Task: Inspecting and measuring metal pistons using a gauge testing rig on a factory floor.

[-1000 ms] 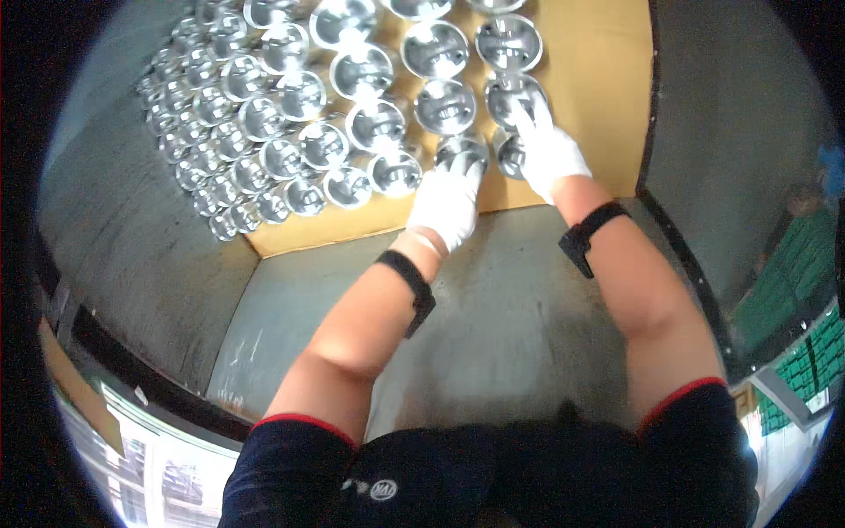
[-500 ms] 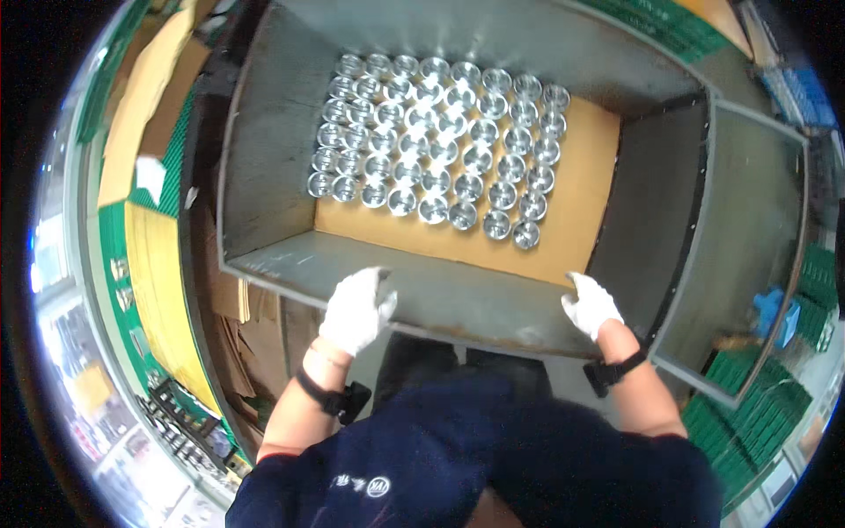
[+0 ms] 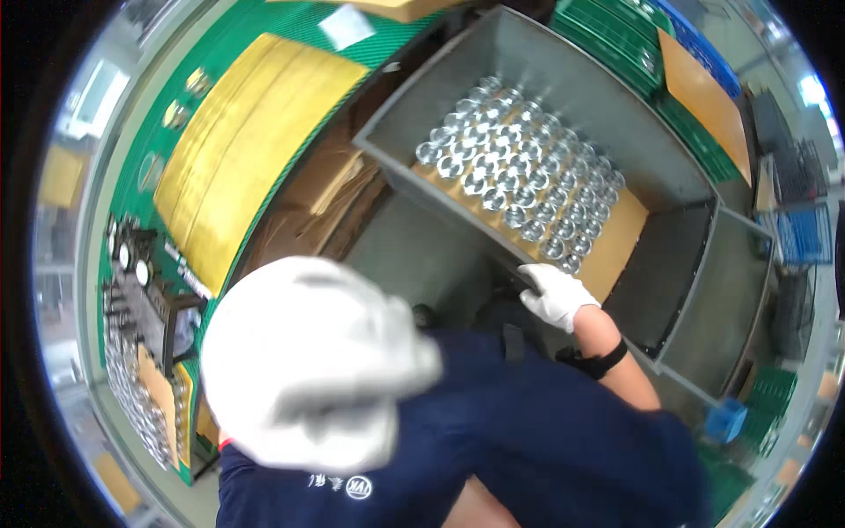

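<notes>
My left hand (image 3: 308,361), in a white glove, looms large and blurred close to the camera; its fingers are smeared, and whether anything is in them does not show. My right hand (image 3: 556,297), also white-gloved, is over the near rim of a grey metal bin (image 3: 422,189). Its fingers and thumb curve with a gap between them, and no object shows in the hand. Inside the bin, rows of shiny round metal parts (image 3: 506,176) stand on a brown cardboard sheet (image 3: 627,231). The nearest parts are just beyond my right hand.
To the left runs a green-topped bench (image 3: 163,106) with a yellow mat (image 3: 251,150), a white sheet (image 3: 347,27) and a dark fixture (image 3: 150,299). Folded cardboard (image 3: 308,198) lies below it. Green crates (image 3: 607,40) stand behind the bin. A lower grey bin section (image 3: 722,299) adjoins at right.
My view has turned left, bringing more of the yellow-matted bench into sight. My left hand has moved from the bin's near side up close to the camera. The right stays by the rim.
</notes>
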### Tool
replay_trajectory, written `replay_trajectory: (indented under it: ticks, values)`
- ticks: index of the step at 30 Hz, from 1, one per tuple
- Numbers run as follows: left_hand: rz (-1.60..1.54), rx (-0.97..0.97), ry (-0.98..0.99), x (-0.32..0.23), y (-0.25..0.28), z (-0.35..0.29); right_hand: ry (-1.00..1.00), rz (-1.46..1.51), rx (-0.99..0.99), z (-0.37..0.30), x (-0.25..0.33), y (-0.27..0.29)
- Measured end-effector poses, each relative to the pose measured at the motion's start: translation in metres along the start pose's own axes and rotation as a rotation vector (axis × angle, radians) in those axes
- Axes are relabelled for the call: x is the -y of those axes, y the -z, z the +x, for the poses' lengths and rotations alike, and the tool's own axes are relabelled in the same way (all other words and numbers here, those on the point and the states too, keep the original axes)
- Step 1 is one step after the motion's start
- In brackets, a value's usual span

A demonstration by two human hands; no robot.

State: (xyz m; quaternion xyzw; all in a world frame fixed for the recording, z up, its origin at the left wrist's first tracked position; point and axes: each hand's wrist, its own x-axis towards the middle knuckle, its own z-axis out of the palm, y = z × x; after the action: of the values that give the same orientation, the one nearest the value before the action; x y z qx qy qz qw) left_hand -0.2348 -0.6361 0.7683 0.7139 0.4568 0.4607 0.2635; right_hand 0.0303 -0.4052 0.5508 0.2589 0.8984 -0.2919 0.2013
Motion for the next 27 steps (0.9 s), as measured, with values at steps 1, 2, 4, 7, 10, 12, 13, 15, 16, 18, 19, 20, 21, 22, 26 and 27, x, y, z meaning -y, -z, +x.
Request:
replay_trajectory:
  ticks: [1,2,4,7,10,12,13,15,16,18,19,20,21,22,26,27]
  values:
    - [0.012,-0.029,0.0,-0.025,0.014,-0.013,0.096,-0.031,-0.016,0.01,0.022,-0.007]
    - [0.087,-0.093,0.012,-0.071,0.022,-0.028,0.172,-0.053,0.018,0.02,0.059,-0.007]
    - [0.175,-0.182,-0.036,-0.11,0.037,-0.054,0.249,-0.093,0.055,0.036,0.104,-0.009]
    - [0.31,-0.379,0.167,-0.114,0.027,-0.125,0.362,-0.238,0.163,0.072,0.169,-0.012]
    - [0.513,-0.647,0.504,-0.113,0.028,-0.183,0.525,-0.311,0.241,0.115,0.227,-0.015]
    - [0.712,-0.886,0.809,-0.117,0.016,-0.177,0.771,-0.312,0.245,0.147,0.264,-0.029]
    - [0.763,-0.955,0.921,-0.1,0.023,-0.185,0.81,-0.333,0.23,0.167,0.266,-0.034]
    - [0.598,-0.834,1.036,-0.093,0.044,-0.253,0.838,-0.387,0.244,0.19,0.306,-0.042]
    - [0.813,-0.751,1.198,-0.077,0.03,-0.296,0.823,-0.442,0.282,0.192,0.339,-0.038]
    - [0.885,-0.686,1.554,-0.076,0.001,-0.364,0.993,-0.38,0.29,0.212,0.375,-0.043]
    - [0.926,-0.774,1.665,-0.076,-0.016,-0.397,0.981,-0.416,0.294,0.212,0.403,-0.043]
    - [0.922,-0.848,1.752,-0.08,-0.02,-0.432,1.027,-0.397,0.251,0.214,0.426,-0.046]
    - [1.019,-0.912,1.825,-0.083,-0.025,-0.462,1.023,-0.353,0.279,0.213,0.452,-0.045]
    - [1.118,-0.972,1.886,-0.087,-0.026,-0.49,1.011,-0.31,0.299,0.212,0.476,-0.045]
    - [1.377,-1.064,2.086,-0.109,0.015,-0.617,1.091,-0.159,0.168,0.21,0.543,-0.064]
    - [1.474,-1.045,2.101,-0.118,0.027,-0.65,1.097,-0.112,0.132,0.208,0.559,-0.071]
